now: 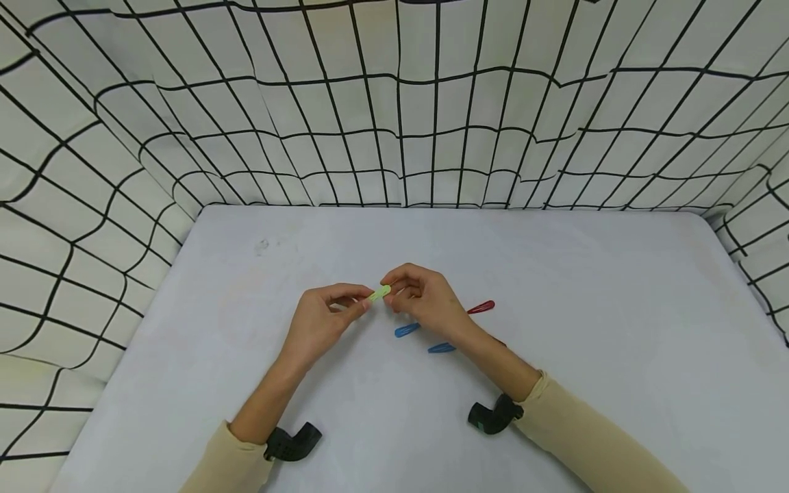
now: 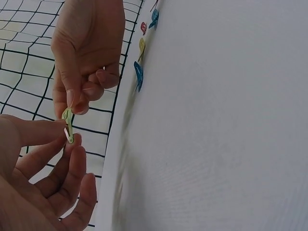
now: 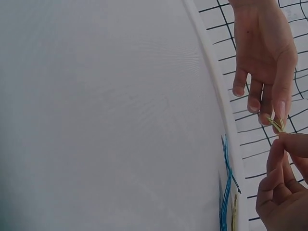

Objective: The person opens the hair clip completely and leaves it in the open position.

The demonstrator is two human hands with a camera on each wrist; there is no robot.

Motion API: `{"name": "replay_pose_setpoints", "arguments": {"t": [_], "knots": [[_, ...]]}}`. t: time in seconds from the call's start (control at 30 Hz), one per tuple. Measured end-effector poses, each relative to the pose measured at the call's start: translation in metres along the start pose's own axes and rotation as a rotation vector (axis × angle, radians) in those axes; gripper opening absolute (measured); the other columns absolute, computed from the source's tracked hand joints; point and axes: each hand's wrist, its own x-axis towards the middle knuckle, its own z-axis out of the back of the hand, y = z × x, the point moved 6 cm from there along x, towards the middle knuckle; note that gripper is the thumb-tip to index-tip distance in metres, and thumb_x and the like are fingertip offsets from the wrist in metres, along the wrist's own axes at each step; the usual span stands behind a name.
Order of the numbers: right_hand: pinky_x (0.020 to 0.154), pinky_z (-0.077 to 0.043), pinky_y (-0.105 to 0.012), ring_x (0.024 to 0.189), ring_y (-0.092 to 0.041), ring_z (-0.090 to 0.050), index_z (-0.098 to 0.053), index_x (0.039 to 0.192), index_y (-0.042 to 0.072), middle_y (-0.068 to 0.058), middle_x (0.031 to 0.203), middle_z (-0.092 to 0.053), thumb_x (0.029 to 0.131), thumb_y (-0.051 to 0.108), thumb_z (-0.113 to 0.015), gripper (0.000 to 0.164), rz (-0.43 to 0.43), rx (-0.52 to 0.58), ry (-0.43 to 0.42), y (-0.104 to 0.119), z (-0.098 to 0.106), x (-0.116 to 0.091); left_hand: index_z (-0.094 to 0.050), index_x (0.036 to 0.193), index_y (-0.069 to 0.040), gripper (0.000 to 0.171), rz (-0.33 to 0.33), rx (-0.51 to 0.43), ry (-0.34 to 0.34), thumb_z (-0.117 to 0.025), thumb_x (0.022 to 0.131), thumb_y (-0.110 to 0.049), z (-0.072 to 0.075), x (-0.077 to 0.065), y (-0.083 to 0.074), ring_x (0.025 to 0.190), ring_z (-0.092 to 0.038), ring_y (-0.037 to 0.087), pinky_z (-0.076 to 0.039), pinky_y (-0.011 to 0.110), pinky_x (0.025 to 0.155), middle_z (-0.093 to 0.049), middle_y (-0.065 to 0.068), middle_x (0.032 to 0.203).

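A yellow-green snap hair clip [image 1: 379, 293] is held up between the two hands, above the table. My left hand [image 1: 320, 315] pinches one end between thumb and finger. The right hand [image 1: 434, 301] pinches the other end with its fingertips. In the left wrist view the clip [image 2: 68, 120] appears sprung apart, its two parts separated. Below the right hand and forearm lie a blue clip [image 1: 407, 330], a second blue clip [image 1: 441, 348] and a red clip [image 1: 482, 307], partly covered by the arm. A yellow clip [image 2: 142, 46] shows among them in the left wrist view.
The white table [image 1: 585, 287] spreads out around both hands. A black wire grid [image 1: 401, 137] stands along its back and sides. Each wrist carries a black camera mount, one on the left [image 1: 293, 443] and one on the right [image 1: 493, 415].
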Motion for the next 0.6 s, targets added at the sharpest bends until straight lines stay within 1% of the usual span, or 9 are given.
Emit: {"name": "replay_pose_setpoints", "arguments": {"t": [0.23,0.43,0.6], "knots": [[0.069,-0.052,-0.023,0.081,-0.015,-0.066,-0.073,0.116,0.009,-0.007,0.101,-0.074,0.092,0.009,-0.079,0.025,0.047,-0.106,-0.035,0.0049,-0.0007,-0.0002,-0.081,0.113,-0.017,0.019,0.015,-0.017,0.002,-0.078,0.094,-0.021,0.0003,-0.0009,0.0007,0.095,-0.071,0.017,-0.057,0.028,0.075,-0.079,0.004,0.113],[0.071,-0.055,-0.025,0.085,-0.015,-0.067,-0.074,0.114,0.012,-0.004,0.104,-0.074,0.092,0.011,-0.079,0.023,0.032,-0.152,-0.035,0.0057,-0.0007,-0.0003,-0.081,0.114,-0.018,0.019,0.019,-0.001,0.001,-0.077,0.095,-0.022,0.0,-0.0006,0.0014,0.1,-0.068,0.018,-0.056,0.028,0.078,-0.079,0.004,0.115],[0.073,-0.055,-0.026,0.085,-0.015,-0.066,-0.074,0.113,0.015,-0.002,0.101,-0.074,0.093,0.013,-0.079,0.021,0.023,-0.202,-0.032,0.0072,-0.0019,0.0001,-0.081,0.114,-0.017,0.019,0.039,0.003,0.007,-0.076,0.096,-0.022,-0.0002,-0.0002,0.0035,0.103,-0.069,0.02,-0.055,0.028,0.077,-0.078,0.006,0.116]]}}
